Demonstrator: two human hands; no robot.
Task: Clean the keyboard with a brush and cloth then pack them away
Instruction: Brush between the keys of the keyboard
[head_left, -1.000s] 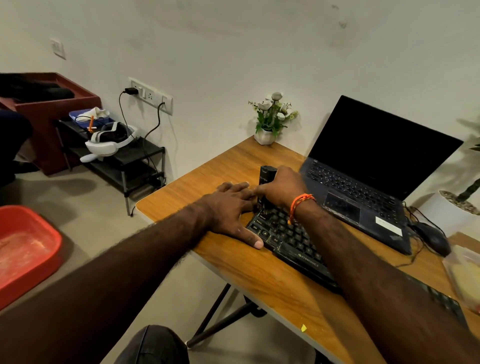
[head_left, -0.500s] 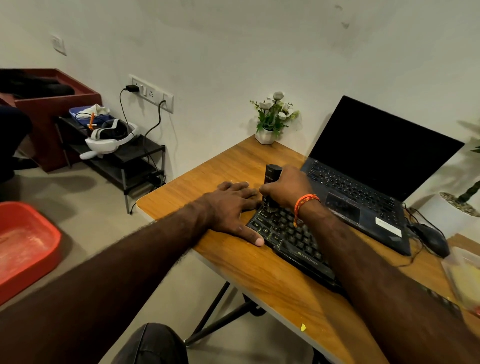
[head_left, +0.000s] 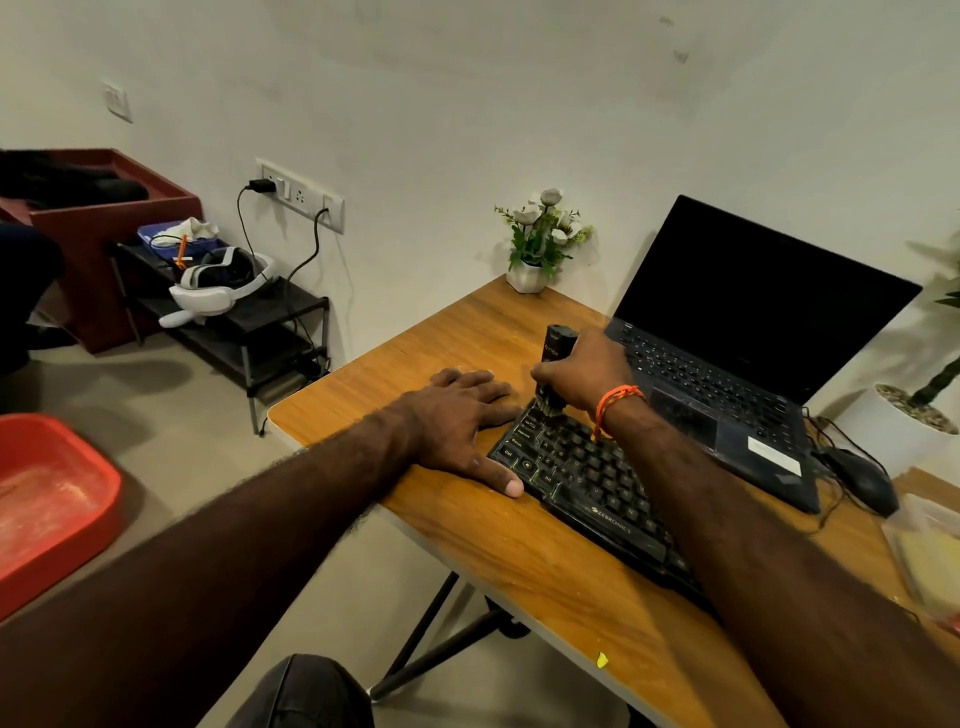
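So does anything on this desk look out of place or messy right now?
Only small things. A yellow scrap lies near the wooden desk's front edge. The keyboard sits at a slant, its near end close to that edge. The right hand holds the brush upright on the keys.

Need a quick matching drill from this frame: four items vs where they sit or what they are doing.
Items:
1. brush
2. left hand
3. flower pot
4. mouse

States:
A. far corner of the table
B. gripped upright by the right hand, bristles on the keyboard
C. right of the laptop
D. flat on the table beside the keyboard

Pairs: 1-B, 2-D, 3-A, 4-C
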